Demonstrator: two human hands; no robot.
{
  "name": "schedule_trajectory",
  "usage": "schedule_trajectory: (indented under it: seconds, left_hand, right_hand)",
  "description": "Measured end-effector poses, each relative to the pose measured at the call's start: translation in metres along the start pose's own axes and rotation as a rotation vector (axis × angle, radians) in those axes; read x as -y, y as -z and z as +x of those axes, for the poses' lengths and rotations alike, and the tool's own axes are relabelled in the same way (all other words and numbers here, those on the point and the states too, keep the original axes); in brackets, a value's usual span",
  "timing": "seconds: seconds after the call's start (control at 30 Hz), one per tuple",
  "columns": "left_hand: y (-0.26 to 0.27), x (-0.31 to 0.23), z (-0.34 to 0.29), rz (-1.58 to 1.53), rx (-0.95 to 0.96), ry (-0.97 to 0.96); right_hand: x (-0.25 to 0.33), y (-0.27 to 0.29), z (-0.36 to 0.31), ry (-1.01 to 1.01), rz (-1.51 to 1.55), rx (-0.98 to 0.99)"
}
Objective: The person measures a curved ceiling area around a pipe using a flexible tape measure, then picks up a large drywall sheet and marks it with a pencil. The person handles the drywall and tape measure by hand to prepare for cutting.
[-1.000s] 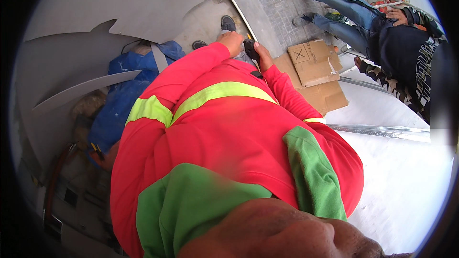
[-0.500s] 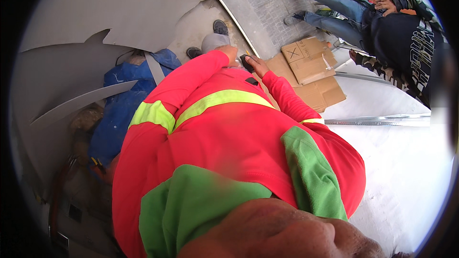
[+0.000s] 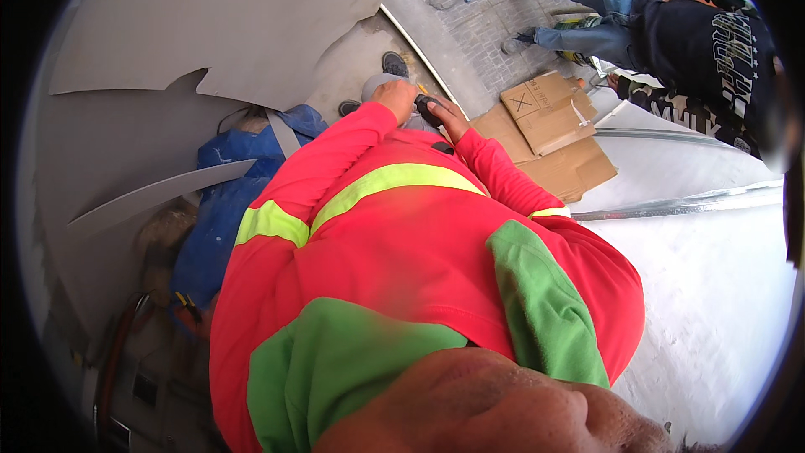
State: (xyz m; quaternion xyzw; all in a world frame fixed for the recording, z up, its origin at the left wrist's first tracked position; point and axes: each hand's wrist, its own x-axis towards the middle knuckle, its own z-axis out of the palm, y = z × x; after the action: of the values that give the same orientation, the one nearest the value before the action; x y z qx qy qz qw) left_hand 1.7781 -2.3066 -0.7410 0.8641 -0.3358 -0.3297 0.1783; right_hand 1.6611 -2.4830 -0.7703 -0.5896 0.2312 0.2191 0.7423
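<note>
My left hand (image 3: pixel 396 98) is in front of my waist, fingers curled in; what they hold, if anything, is hidden. Close beside it, my right hand (image 3: pixel 450 118) is closed around a small black object (image 3: pixel 428 109) whose kind I cannot make out. The black object points toward my left hand, and the two nearly touch. Both arms wear red sleeves with yellow bands. Beyond the hands are my dark shoes (image 3: pixel 394 64) on a dusty floor.
Flattened cardboard (image 3: pixel 549 113) lies to the right, near metal channels (image 3: pixel 688 204) on a white surface. A co-worker (image 3: pixel 696 59) in dark clothes is at the far right. Torn grey board (image 3: pixel 226 17) and a blue tarp bundle (image 3: pixel 220 193) are on the left. A pale strip (image 3: pixel 415 50) crosses the floor.
My left hand has come closer to the black object in my right hand. The view has shifted slightly, and the co-worker's lower arm has moved.
</note>
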Motion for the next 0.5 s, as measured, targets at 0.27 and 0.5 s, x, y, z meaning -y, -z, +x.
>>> schedule_trajectory:
  seconds: [0.27,0.5]
  left_hand:
    - [-0.009,-0.006,-0.039,-0.050,-0.084,0.042]
    - [0.002,0.013,-0.034,-0.107,-0.108,-0.021]
  right_hand:
    - [-0.010,-0.022,-0.014,0.045,0.041,0.023]
    - [-0.002,-0.021,0.009,-0.005,-0.013,0.064]
